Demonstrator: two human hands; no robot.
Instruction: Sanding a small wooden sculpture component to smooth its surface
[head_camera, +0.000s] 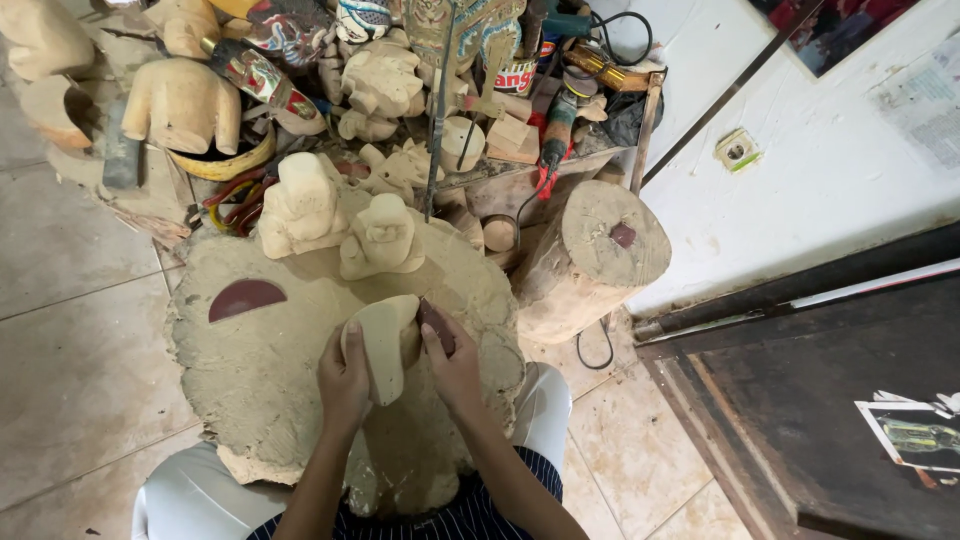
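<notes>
Tiled floor is spreading out on both sides of a dust-caked work cloth (260, 370) that is lying over the person's lap and knees, and the whole cloth is wearing a thick coat of pale sanding dust. At its middle the left hand (343, 378) is closing around a pale carved wooden piece (385, 345), holding it upright against the cloth, while the right hand (455, 368) is pinching a small dark-red scrap of sandpaper (436, 325) and pressing it to the piece's upper right edge.

As a judgement, the smoothing is looking well along: the piece is already showing rounded, even surfaces, and the heavy dust is pointing to much rubbing done (though its far side is hidden, so what is left there cannot be told). It is carrying no paint, unlike the coloured figures (280, 40) at the top of the clutter.

Another half-round of sandpaper (246, 297) is lying on the cloth to the left, apart from both hands. Just beyond the cloth, several unpainted carved heads (300, 205) are standing near a wooden stump (590, 255) beside the white wall (800, 190).
</notes>
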